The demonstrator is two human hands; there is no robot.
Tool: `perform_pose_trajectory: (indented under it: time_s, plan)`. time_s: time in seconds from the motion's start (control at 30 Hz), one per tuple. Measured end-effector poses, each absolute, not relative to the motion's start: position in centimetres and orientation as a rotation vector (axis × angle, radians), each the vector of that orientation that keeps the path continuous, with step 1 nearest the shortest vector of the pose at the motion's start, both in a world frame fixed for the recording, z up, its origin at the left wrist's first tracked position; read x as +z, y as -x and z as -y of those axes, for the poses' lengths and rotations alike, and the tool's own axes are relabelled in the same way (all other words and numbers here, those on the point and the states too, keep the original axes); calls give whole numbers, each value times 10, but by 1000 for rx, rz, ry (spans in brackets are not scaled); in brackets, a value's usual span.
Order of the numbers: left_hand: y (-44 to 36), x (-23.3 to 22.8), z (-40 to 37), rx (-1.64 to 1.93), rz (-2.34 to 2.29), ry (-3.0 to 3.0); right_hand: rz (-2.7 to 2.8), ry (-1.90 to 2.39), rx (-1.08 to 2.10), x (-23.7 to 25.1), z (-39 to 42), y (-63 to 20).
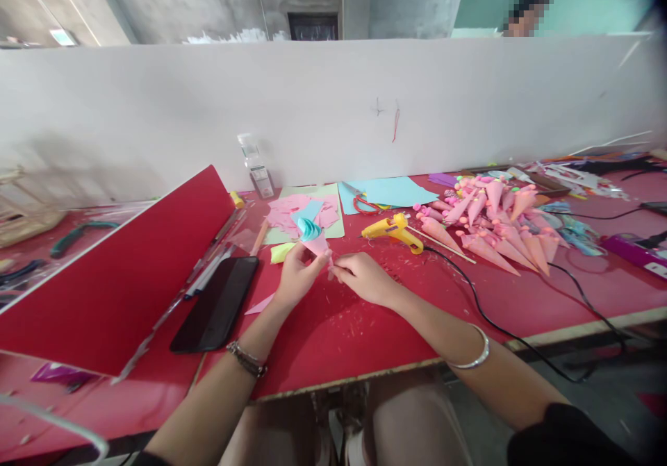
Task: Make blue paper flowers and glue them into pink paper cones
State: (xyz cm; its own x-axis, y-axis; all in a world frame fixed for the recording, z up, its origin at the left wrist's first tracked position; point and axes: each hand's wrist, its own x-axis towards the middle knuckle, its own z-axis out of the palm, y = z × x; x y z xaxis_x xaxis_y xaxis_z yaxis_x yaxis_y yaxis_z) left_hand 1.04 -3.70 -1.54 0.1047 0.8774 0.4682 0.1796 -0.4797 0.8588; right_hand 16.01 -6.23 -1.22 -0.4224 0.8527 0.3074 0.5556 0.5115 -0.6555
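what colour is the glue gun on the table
Yellow, with a black cord; the head view shows the glue gun lying on the red table.

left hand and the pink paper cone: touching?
Touching. The head view shows the left hand with its fingers closed around the pink paper cone, no gap visible between them.

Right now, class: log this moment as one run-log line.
left hand: holds pink cone | right hand: pinches cone tip | glue gun: on table

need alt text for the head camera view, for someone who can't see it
Both hands, left hand and right hand, hold a small pink paper cone with a blue paper top over a red table. A yellow glue gun and a pile of finished pink paper cones lie to the right, a black phone to the left.
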Motion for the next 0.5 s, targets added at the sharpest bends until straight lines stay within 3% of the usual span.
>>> perform_pose_trajectory:
  time_s: [0.5]
  plan:
    - [-12, -6, 41, 1170, -826, -1758, 2128, 1120, 510, -11, 65, -160]
